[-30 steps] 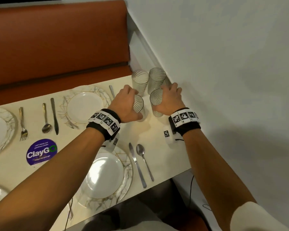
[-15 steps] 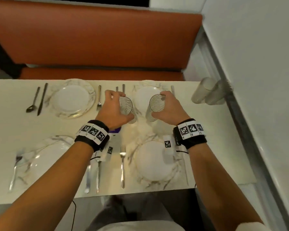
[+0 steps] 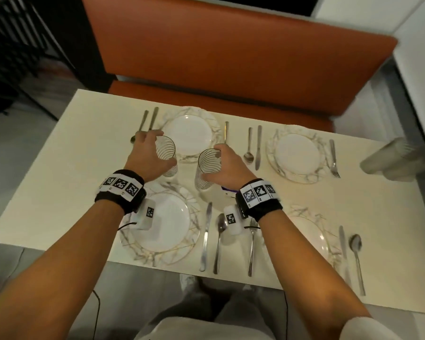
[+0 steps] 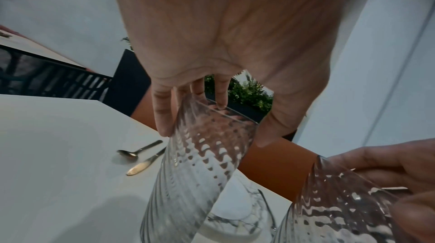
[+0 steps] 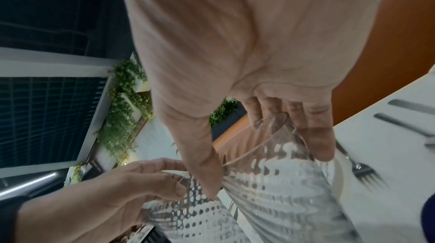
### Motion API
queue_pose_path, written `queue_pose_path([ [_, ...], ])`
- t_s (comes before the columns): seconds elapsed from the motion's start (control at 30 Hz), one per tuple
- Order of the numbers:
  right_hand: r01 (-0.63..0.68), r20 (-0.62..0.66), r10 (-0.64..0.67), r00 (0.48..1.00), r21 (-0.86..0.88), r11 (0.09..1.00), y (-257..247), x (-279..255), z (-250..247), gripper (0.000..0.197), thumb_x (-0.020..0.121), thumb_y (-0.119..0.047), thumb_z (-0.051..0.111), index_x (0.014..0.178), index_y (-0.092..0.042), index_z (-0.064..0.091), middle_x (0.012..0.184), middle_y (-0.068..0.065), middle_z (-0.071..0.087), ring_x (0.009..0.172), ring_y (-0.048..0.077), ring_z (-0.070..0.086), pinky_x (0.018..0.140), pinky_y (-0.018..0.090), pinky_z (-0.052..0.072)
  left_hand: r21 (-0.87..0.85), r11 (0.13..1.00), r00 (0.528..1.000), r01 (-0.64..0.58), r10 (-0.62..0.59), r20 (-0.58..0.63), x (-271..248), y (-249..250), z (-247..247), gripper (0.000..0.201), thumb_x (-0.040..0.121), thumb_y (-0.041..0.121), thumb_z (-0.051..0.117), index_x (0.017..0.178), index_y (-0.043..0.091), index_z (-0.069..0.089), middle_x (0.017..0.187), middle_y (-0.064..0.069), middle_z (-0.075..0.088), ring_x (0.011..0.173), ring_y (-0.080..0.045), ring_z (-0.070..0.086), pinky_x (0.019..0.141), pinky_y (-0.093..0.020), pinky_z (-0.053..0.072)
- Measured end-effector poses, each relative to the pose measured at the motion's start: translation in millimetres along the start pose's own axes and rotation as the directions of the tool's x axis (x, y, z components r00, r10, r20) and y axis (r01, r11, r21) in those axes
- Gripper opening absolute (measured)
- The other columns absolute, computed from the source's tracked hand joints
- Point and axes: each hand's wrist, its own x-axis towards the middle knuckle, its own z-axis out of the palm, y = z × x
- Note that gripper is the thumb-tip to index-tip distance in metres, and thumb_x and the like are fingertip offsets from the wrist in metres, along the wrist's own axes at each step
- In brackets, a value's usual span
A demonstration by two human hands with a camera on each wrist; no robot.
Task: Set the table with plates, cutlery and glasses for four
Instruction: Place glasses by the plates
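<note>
The orange bench (image 3: 231, 57) runs along the far side of the cream table (image 3: 59, 180); the table carries four marbled plates, each flanked by cutlery; the far left plate (image 3: 189, 133) and far right plate (image 3: 297, 153) lie by the bench, the near left plate (image 3: 167, 224) and near right plate (image 3: 309, 231) lie by the person.

Two more glasses (image 3: 388, 163) stand blurred together at the table's right end, well apart from the hands.

The left hand (image 3: 147, 155) is wrapped round the left glass (image 3: 168, 154), fingers on one side and thumb on the other near the rim; this ribbed glass is tilted, between the far left and near left plates; whether its base touches the table cannot be told.

The right hand (image 3: 228, 168) grasps the right glass (image 3: 206, 168) the same way, thumb and fingers curled near its rim; this glass is also tilted, just beside the left one, between the two left plates and a little to their right; a knife (image 3: 205, 236), a spoon (image 3: 220, 241) and a fork (image 3: 252, 249) lie near it toward the person; a small blue sticker (image 3: 227, 190) shows under the right wrist.
</note>
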Motion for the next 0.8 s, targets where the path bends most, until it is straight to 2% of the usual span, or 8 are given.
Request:
queue_pose_path([
  [0.1,0.013,0.034,-0.012,0.999,-0.032,0.999,-15,12,18,0.101,0.069,-0.039,0.088,0.150,-0.019,0.032,0.144,0.007,0.045,0.134,0.025,0.043,0.109,0.042,0.043,-0.011,0.999,0.999,0.032,-0.032,-0.008,6,-21,-9,0.085,0.076,0.024,0.088,0.147,0.014,0.043,0.144,-0.014,0.035,0.129,-0.033,0.051,0.112,-0.048,0.046],
  [0.2,0.029,0.061,-0.024,0.998,-0.084,0.996,-23,20,29,0.097,0.069,-0.039,0.087,0.149,-0.025,0.034,0.143,0.008,0.045,0.133,0.027,0.043,0.109,0.047,0.043,-0.020,0.998,0.999,0.054,-0.054,0.000,11,-35,-14,0.086,0.076,0.023,0.087,0.148,0.013,0.042,0.146,-0.014,0.034,0.131,-0.034,0.050,0.113,-0.048,0.045],
  [0.4,0.015,0.104,0.001,0.995,-0.151,0.988,-31,27,35,0.096,0.073,-0.033,0.086,0.152,-0.025,0.031,0.147,0.009,0.039,0.136,0.028,0.038,0.108,0.044,0.043,-0.042,0.997,0.998,0.058,-0.058,0.015,16,-48,-15,0.087,0.076,0.019,0.087,0.149,0.011,0.041,0.146,-0.015,0.034,0.130,-0.035,0.049,0.112,-0.045,0.045],
  [0.53,-0.006,0.110,0.025,0.994,-0.170,0.985,-33,30,37,0.099,0.074,-0.034,0.087,0.152,-0.023,0.029,0.148,0.010,0.037,0.138,0.029,0.036,0.110,0.046,0.043,-0.045,0.998,0.999,0.047,-0.047,0.008,19,-53,-15,0.087,0.076,0.018,0.087,0.150,0.011,0.041,0.147,-0.016,0.035,0.130,-0.035,0.050,0.111,-0.045,0.045],
  [0.67,-0.037,0.092,0.055,0.994,-0.186,0.982,-38,32,38,0.106,0.071,-0.049,0.086,0.154,-0.023,0.025,0.151,0.010,0.035,0.140,0.031,0.035,0.112,0.048,0.040,-0.052,0.998,1.000,0.031,-0.031,0.002,21,-54,-15,0.090,0.079,0.021,0.087,0.152,0.008,0.037,0.148,-0.017,0.036,0.130,-0.035,0.050,0.111,-0.046,0.044],
  [0.8,-0.058,0.064,0.071,0.995,-0.182,0.982,-47,38,42,0.102,0.073,-0.060,0.080,0.153,-0.024,0.028,0.154,0.009,0.034,0.142,0.032,0.033,0.113,0.049,0.039,-0.099,0.994,0.998,0.047,-0.049,-0.025,21,-56,-10,0.097,0.078,0.025,0.089,0.155,0.006,0.032,0.147,-0.016,0.039,0.132,-0.030,0.048,0.108,-0.038,0.042],
])
